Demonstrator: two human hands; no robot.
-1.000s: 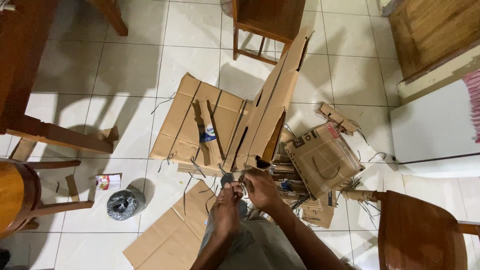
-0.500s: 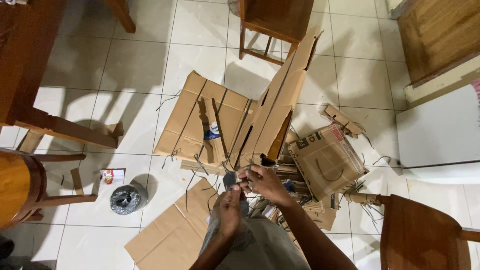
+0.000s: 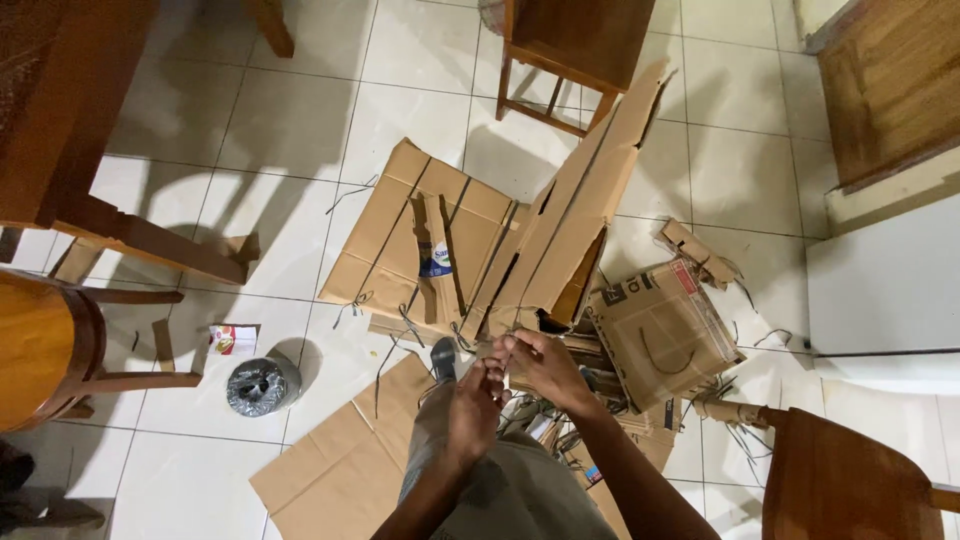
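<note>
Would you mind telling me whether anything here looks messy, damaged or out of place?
Yes. Torn cardboard scraps and loose string bits litter the floor around the flattened boxes. One bundle stands tilted against the pile rather than flat. Both hands, left and right, meet at its lower end.

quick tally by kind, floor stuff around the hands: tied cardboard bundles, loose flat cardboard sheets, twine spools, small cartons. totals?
Tied cardboard bundles: 3 (flat, upright, right)
Loose flat sheets: 1
Twine spools: 1
Small cartons: 1
Total: 6
Small cardboard scraps not counted. Left hand and right hand meet at the upright bundle's base.
</note>
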